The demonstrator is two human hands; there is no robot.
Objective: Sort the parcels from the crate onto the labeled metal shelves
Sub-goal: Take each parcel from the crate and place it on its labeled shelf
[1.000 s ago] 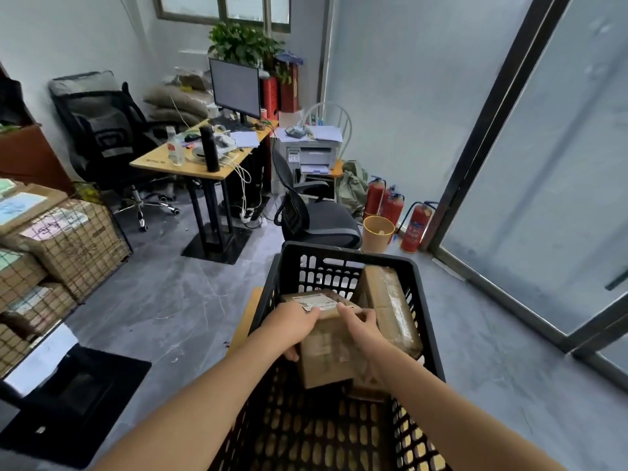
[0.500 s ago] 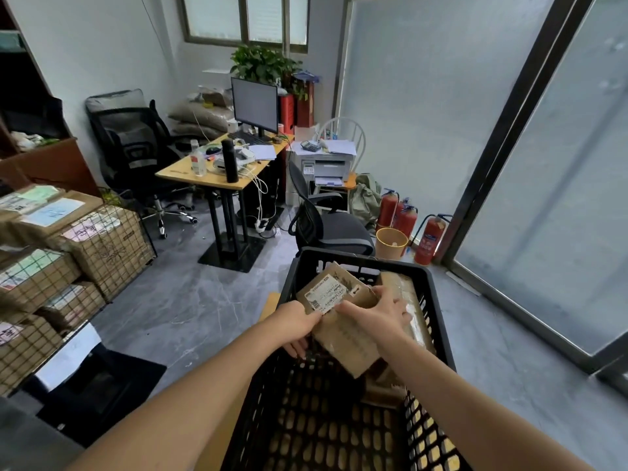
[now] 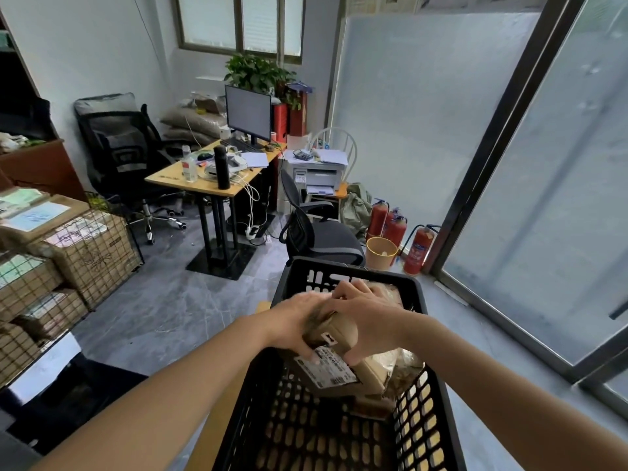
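- Parcel (image 3: 334, 367) is now tilting label-first toward the camera.
- Left hand (image 3: 294, 317) and right hand (image 3: 365, 317) are gripping its upper end.
- Probably handling light, stiff; grasp opposite edges.

Daylight comes through a far window (image 3: 238, 22) and frosted glass doors (image 3: 543, 198) with dark frames along the right, falling on pale walls (image 3: 102, 45) and a grey marbled floor (image 3: 163, 321). A wooden desk (image 3: 176, 180) stands far centre with a monitor (image 3: 248, 113) and a black flask (image 3: 221, 168) on it, a plant (image 3: 258, 71) behind, a black mesh chair (image 3: 119, 144) to its left and a second chair (image 3: 319, 239) near its right. Right of the desk a printer (image 3: 316, 173) sits before a white chair (image 3: 334, 141), with three red extinguishers (image 3: 396, 229) and a yellow bin (image 3: 381, 253) by the glass.
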